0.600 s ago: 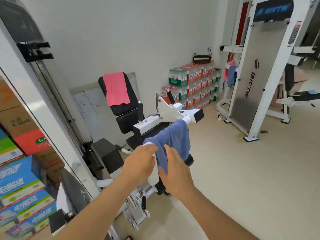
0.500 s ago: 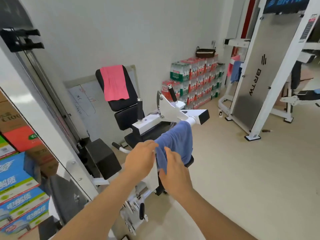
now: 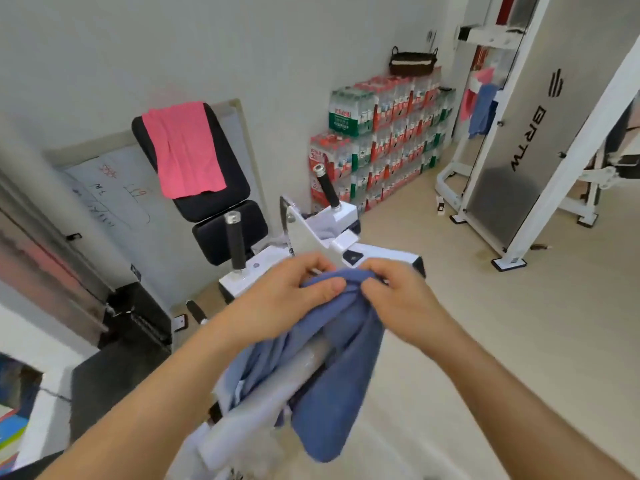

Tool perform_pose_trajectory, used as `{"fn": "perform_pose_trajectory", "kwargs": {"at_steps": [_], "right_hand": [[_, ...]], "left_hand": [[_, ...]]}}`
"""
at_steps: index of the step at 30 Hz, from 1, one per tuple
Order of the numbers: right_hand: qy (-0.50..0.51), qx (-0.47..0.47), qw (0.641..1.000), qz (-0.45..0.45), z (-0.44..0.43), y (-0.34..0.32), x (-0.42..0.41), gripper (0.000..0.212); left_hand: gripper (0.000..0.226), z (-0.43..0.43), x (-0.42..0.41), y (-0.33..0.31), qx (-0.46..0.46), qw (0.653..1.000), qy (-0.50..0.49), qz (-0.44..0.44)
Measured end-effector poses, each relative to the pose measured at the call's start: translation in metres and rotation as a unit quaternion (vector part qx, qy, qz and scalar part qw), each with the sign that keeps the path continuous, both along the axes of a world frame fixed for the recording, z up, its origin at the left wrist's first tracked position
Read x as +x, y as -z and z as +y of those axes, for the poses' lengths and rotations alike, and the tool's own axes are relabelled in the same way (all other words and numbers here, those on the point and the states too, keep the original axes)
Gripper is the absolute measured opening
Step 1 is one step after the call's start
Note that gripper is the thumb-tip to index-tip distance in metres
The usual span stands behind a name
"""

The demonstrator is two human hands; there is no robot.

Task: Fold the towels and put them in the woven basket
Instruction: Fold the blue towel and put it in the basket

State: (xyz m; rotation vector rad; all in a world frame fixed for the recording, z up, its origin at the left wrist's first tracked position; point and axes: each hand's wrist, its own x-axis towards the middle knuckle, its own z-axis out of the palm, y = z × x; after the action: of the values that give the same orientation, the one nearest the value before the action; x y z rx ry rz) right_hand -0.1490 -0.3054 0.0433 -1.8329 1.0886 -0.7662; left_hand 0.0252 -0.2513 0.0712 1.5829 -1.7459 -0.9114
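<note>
Towel (image 3: 341,386), blue, hangs over a white machine arm (image 3: 391,255), long axis running down toward 6 o'clock. Left hand (image 3: 289,301) pinches the bunched top fold between thumb and fingers. Right hand (image 3: 398,299) grips the same fold just beside it, at 3 o'clock of the left. Neither hand is nearer. Basket (image 3: 412,63) sits well apart at 1 o'clock, atop the bottle packs (image 3: 381,133). Judgement: the towel must lift up and clear of the arm before folding. Pink towel (image 3: 185,148) waits at 11 o'clock.

Ref machine arm (image 3: 388,258): towel (image 3: 332,368) draped over it; second towel (image 3: 185,148) on backrest (image 3: 235,194) behind-left; basket (image 3: 412,64) atop bottle packs (image 3: 381,133) behind-right.
</note>
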Motion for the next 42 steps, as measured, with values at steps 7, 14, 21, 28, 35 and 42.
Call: {"fn": "perform_pose_trajectory", "kwargs": {"at_steps": [7, 14, 21, 28, 35, 42], "right_hand": [[-0.039, 0.066, 0.994, -0.078, -0.188, -0.054, -0.119, 0.019], [-0.123, 0.117, 0.969, 0.179, -0.367, -0.037, -0.237, 0.015], [0.088, 0.16, 0.981, -0.068, -0.507, -0.03, -0.243, 0.022], [-0.082, 0.206, 0.973, -0.056, -0.657, -0.055, -0.187, 0.017], [-0.289, 0.217, 0.93, 0.068, -0.825, -0.073, -0.172, 0.026], [-0.179, 0.212, 0.961, -0.02, -0.983, -0.053, -0.212, 0.019]], "left_hand": [[0.02, -0.144, -0.052, -0.049, 0.148, 0.979, 0.139, 0.031], [0.03, -0.324, -0.113, -0.06, 0.036, 0.913, -0.041, 0.404], [0.024, -0.484, -0.121, -0.024, 0.043, 0.966, -0.163, -0.196], [0.033, -0.627, -0.139, 0.012, 0.051, 0.998, 0.025, -0.036], [0.025, -0.786, -0.176, -0.001, 0.011, 0.966, -0.072, 0.248], [0.023, -0.929, -0.143, -0.003, -0.016, 0.9, -0.167, 0.403]]}}
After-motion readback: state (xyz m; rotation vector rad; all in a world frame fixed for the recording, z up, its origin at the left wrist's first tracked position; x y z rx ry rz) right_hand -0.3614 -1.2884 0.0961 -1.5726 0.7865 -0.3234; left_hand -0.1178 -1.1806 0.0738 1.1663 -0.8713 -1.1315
